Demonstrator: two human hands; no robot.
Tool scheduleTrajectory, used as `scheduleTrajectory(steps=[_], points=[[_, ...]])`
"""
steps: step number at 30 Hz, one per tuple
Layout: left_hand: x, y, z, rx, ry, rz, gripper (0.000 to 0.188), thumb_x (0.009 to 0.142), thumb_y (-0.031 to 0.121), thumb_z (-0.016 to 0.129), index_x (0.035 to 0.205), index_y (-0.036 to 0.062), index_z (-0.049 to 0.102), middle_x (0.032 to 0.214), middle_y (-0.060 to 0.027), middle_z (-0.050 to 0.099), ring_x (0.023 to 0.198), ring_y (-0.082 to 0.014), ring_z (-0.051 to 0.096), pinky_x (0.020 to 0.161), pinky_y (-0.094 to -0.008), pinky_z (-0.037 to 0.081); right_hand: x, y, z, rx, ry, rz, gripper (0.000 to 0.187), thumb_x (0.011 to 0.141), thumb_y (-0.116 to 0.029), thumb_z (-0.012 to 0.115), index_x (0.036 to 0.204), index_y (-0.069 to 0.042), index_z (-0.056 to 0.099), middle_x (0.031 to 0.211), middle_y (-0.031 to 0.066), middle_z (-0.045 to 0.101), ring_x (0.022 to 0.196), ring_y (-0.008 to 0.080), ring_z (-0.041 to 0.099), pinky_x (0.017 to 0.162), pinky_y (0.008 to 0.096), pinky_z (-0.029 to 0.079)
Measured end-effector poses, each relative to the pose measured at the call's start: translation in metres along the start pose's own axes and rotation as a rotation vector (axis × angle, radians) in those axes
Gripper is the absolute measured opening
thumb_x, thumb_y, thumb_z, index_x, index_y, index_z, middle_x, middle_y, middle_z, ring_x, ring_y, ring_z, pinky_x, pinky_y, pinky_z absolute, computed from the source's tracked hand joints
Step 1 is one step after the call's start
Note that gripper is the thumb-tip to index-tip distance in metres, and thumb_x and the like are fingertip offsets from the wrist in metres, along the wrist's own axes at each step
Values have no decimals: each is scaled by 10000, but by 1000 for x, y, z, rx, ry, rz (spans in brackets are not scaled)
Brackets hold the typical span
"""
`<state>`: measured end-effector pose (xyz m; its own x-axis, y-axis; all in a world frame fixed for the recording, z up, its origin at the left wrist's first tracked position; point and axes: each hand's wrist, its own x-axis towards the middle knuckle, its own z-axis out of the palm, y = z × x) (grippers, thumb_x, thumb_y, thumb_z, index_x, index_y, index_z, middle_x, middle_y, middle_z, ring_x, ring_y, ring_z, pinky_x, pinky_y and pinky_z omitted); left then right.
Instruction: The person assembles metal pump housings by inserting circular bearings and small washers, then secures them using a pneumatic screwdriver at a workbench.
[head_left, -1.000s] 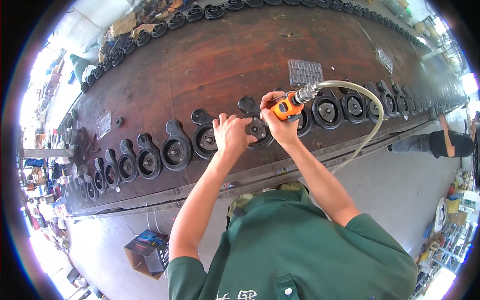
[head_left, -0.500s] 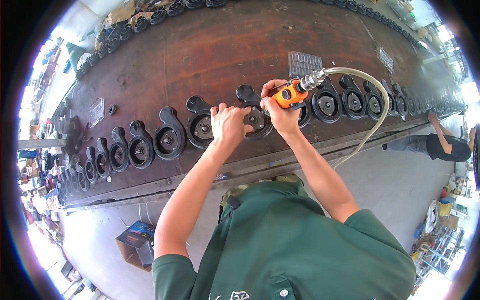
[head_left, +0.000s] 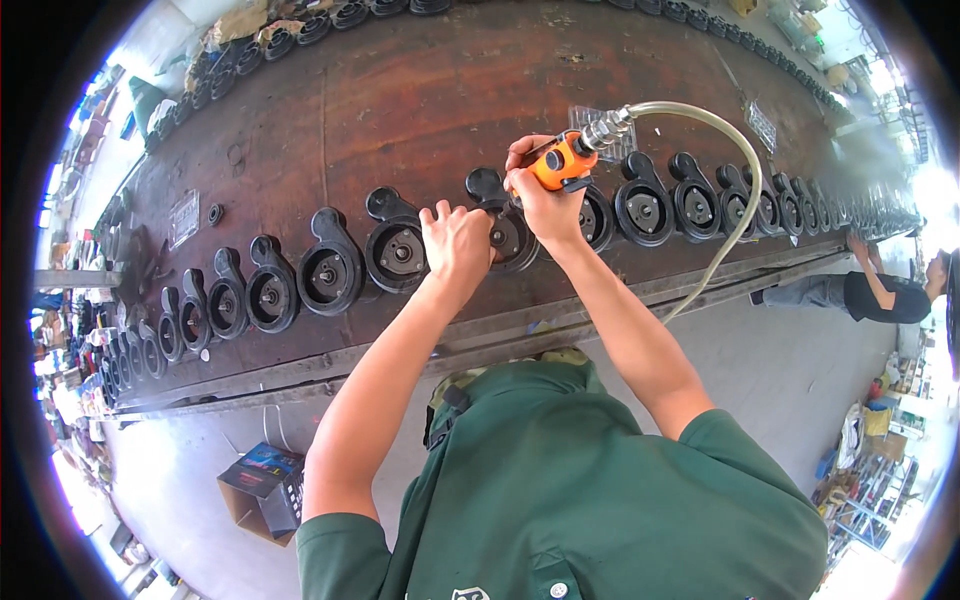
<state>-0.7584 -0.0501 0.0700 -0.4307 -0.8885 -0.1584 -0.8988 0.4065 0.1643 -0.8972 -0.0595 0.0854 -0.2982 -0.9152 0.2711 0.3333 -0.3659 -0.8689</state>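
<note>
My right hand is closed around an orange air tool with a clear hose joined to its metal fitting. The tool tilts down to the left, its tip hidden by my fingers. Below it lies a black round housing with a grey disc inside and a rounded tab at the far side. On its left side, my left hand grips the housing with bent fingers at the disc; part of the fingers is hidden. Another black housing lies just left of my left hand, and one more is partly behind my right wrist.
Several like housings line the near edge of the brown table. Clear plastic trays and a small black ring lie farther back. An open carton stands on the floor. A person works at far right.
My right hand and the orange tool have shifted slightly left and away from me. The left hand stays at the same housing. The whole view has moved a little.
</note>
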Motion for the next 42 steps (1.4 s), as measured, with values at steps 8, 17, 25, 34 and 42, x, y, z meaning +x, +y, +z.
scheduleTrajectory(steps=[8,17,25,34,42], points=[[-1,0,-2,-35,10,-20,413,668,338,893,1054,217,807,974,-85,719,1095,-302,598,965,-469,423,1,13,-3,-65,-43,-25,216,793,115,630,993,35,648,861,65,657,730,114,640,626,256,545],[-2,-2,0,-42,4,-22,403,659,339,898,1028,204,806,986,-88,720,1099,-305,598,956,-468,430,0,19,-3,-84,-88,-41,194,791,111,639,968,32,648,857,57,661,733,105,634,660,252,530],[-2,-2,2,-35,33,-5,343,676,303,890,968,155,787,941,-78,728,1072,-312,613,945,-470,429,7,21,8,-199,-214,-86,162,814,99,622,956,21,634,852,43,655,731,100,631,647,242,527],[-4,-2,6,-26,39,-12,356,680,331,890,992,200,782,948,-70,727,1065,-308,624,938,-477,428,9,21,9,-332,-249,-53,134,812,75,640,933,21,658,835,28,661,750,82,631,696,242,520],[2,-11,4,-27,62,71,200,674,272,871,841,219,775,819,-51,725,934,-274,686,890,-451,443,9,22,4,-349,-215,-57,130,837,70,635,959,26,650,823,30,656,687,77,625,611,237,518]])
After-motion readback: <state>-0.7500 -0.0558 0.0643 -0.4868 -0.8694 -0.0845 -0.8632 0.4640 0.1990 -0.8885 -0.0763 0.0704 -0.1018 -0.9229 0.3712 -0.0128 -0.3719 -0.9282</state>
